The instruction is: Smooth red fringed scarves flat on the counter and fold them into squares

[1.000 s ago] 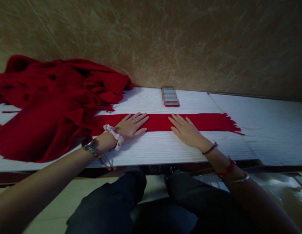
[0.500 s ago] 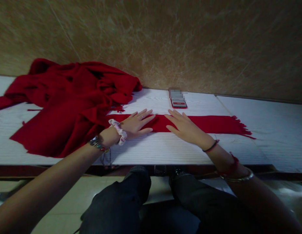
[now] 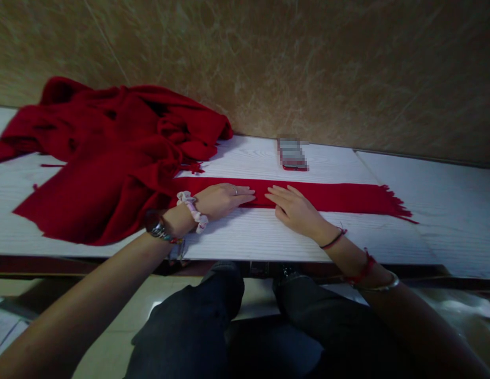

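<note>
A red scarf (image 3: 343,198) lies in a long flat strip across the white tabletop, its fringed end pointing right. My left hand (image 3: 220,201) rests flat on the strip near its left part, fingers stretched to the right and holding nothing. Facing it, my right hand (image 3: 293,206) lies on the cloth with its fingers extended to the left, a small gap between the two hands. At the left, the strip meets a large crumpled heap of red cloth (image 3: 122,152), and where one passes into the other is hidden by folds.
Behind the strip a phone (image 3: 293,155) with a red edge lies on the white tabletop (image 3: 253,155). A brown marbled wall (image 3: 268,68) rises along the back edge. My legs (image 3: 189,326) are below the front edge.
Both hands have drawn their spread fingers closer together while staying on the scarf. The whole view has shifted slightly; the scarf strip and heap keep their layout.
</note>
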Demonstrator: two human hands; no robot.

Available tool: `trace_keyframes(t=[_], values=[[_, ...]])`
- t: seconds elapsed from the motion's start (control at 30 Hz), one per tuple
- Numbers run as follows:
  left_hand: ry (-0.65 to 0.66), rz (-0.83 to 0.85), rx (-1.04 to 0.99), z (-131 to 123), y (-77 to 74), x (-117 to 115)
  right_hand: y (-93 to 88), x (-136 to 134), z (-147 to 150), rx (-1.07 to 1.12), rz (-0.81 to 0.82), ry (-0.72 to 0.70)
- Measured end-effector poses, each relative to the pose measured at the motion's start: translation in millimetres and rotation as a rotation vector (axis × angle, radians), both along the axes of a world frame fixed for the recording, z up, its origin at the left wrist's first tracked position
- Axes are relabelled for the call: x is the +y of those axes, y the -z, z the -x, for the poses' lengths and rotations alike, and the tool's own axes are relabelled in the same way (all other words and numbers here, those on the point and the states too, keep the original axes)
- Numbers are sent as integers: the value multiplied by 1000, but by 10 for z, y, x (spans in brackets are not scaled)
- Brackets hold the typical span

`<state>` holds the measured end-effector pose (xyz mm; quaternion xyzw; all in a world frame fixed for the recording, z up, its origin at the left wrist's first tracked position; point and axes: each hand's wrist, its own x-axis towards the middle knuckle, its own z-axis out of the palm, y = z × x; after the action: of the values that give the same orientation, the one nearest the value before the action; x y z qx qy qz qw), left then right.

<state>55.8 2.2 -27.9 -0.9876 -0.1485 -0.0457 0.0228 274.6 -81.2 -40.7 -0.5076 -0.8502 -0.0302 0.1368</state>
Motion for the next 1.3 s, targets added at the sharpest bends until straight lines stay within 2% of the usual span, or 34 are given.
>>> trace_keyframes(t=[0.13, 0.27, 0.57, 0.8, 0.9, 1.07, 1.2, 1.3], values=[[-26, 43, 53, 5, -41, -56, 24, 0, -12, -6, -35, -28], [-39, 62, 57, 11, -17, -43, 45, 15, -23, 10, -49, -32], [-51, -59, -60, 29, -38, -25, 5, -17, -30, -42, -131, -56], [-38, 42, 116, 10, 73, 23, 80, 36, -57, -41, -24, -74], [-29, 20, 69, 33, 64, 30, 85, 42, -62, -33, -29, -67], [-65, -69, -46, 79, -23, 5, 18, 17, -47, -16, -137, -55], [-72, 44, 109, 73, 16, 22, 27, 27, -76, -26, -3, -84], [-83, 124, 147, 67, 39, 27, 61, 48, -109, -16, 101, -111]])
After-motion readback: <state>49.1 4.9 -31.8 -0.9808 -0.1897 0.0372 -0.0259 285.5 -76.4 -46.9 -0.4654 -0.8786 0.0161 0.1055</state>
